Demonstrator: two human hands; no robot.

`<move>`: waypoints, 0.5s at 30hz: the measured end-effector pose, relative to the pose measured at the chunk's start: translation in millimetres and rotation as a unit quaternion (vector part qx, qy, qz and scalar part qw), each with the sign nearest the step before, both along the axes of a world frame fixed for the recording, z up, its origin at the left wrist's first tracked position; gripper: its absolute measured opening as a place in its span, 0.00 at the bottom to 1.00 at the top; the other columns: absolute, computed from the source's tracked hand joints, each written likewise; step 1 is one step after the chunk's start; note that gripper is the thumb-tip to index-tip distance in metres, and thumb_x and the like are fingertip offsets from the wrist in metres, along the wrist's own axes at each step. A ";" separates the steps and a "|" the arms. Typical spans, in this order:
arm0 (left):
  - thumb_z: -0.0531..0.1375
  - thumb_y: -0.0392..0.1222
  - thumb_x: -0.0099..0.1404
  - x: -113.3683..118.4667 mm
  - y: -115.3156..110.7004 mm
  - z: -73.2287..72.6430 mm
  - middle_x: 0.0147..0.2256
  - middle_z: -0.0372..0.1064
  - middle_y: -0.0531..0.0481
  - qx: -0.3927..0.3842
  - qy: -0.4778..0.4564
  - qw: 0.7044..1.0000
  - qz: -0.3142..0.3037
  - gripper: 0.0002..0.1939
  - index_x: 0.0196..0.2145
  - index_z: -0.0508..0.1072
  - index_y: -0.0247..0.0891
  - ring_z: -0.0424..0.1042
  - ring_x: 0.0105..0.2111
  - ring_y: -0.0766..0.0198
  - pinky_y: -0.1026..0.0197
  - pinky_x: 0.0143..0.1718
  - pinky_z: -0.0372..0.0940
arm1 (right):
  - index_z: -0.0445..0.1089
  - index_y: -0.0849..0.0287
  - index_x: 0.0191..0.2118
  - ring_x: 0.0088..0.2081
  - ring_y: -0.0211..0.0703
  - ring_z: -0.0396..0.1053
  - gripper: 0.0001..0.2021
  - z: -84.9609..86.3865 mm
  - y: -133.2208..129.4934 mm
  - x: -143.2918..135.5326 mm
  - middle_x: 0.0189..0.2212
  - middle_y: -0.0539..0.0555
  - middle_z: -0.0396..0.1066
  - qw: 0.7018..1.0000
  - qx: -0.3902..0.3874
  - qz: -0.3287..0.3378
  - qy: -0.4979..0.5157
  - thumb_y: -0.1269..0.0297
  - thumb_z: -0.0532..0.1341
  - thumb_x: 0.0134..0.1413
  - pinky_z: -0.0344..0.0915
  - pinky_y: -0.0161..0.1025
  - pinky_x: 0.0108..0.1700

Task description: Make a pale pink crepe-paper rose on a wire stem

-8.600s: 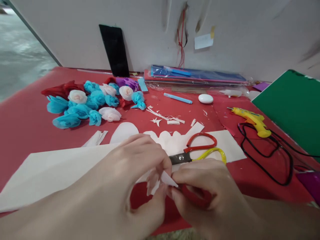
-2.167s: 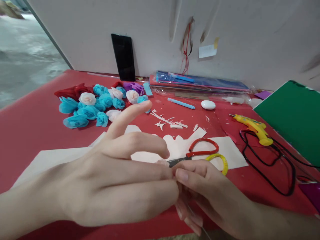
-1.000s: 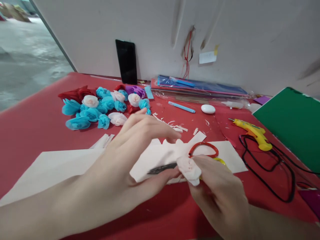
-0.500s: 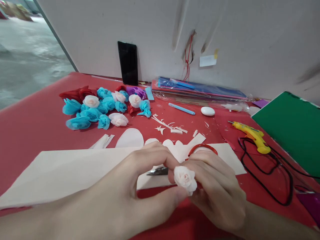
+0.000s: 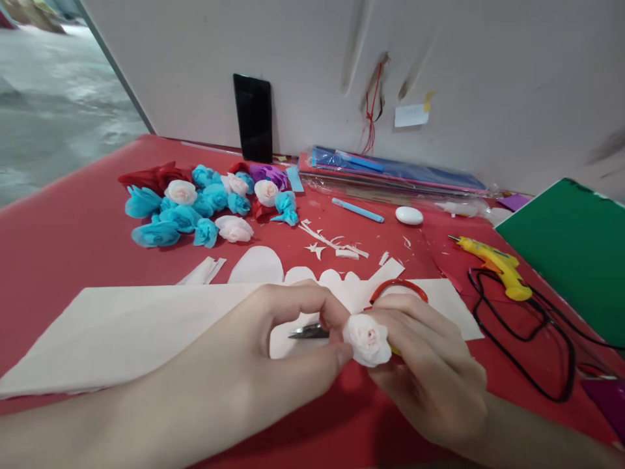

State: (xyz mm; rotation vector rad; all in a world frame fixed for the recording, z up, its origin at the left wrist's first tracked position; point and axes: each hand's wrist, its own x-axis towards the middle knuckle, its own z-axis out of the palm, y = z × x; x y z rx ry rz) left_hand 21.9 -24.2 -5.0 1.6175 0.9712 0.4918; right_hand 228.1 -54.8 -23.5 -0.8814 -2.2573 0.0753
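Holding a pale flower [image 5: 368, 340] in its grip, the right hand [image 5: 432, 358] faces the left hand [image 5: 247, 352], whose narrow grip sits at the flower's edge; whether it pinches, I cannot tell.

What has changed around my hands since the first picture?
A pinkish-white paper rose now faces the camera in the right hand; at first, only a pointed pale paper piece showed clearly between the fingers. The left hand, then curled around that piece, now has its thumb and forefinger at the rose's left edge. The yellow plastic glue gun and black rectangular phone stayed put.
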 end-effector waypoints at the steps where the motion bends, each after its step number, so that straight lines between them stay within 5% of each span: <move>1: 0.57 0.42 0.60 -1.2 1.0 -0.9 0.35 0.77 0.56 -0.013 0.000 1.000 -0.004 0.07 0.33 0.76 0.47 0.75 0.39 0.58 0.67 0.26 0.65 | 0.70 0.64 0.38 0.31 0.43 0.66 0.14 -0.1 -0.1 0.0 0.27 0.53 0.74 1.000 0.002 -0.002 0.004 0.66 0.49 0.70 0.64 0.40 0.33; 7: 0.63 0.50 0.58 -1.3 1.3 -3.5 0.32 0.76 0.58 -0.048 -0.019 0.998 0.039 0.07 0.28 0.78 0.49 0.73 0.36 0.61 0.64 0.34 0.65 | 0.71 0.63 0.34 0.30 0.40 0.67 0.14 3.6 -1.1 -2.6 0.26 0.52 0.72 0.999 -0.026 -0.034 0.011 0.71 0.49 0.66 0.64 0.37 0.32; 15: 0.67 0.46 0.58 4.8 1.2 1.9 0.28 0.73 0.61 -0.082 -0.096 0.991 0.052 0.05 0.25 0.77 0.47 0.69 0.29 0.70 0.70 0.31 0.63 | 0.65 0.60 0.24 0.26 0.39 0.67 0.13 6.7 -1.3 -6.4 0.22 0.53 0.69 0.996 -0.056 -0.070 0.021 0.75 0.51 0.59 0.63 0.36 0.28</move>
